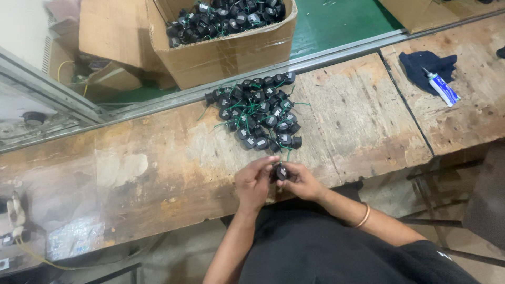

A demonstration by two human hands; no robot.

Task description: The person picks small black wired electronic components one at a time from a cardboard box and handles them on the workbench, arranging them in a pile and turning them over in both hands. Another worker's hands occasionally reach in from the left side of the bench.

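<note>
While both hands meet over the near edge of the wooden table (158, 173), the left hand (252, 184) and right hand (302, 182) jointly grip one small black round part (281, 171). A pile of similar green-wired parts (258, 113) lies just beyond.

Worn workbench (158, 173) (black parts (258, 113), cloth (421, 66))

The small black part (281, 172) is largely hidden between the fingers of both hands, its details too small to tell. A cardboard box (226, 50) of similar parts is cut off by the top edge. The tube's (442, 87) print is unreadable; the person's elbows leave the frame below.
</note>
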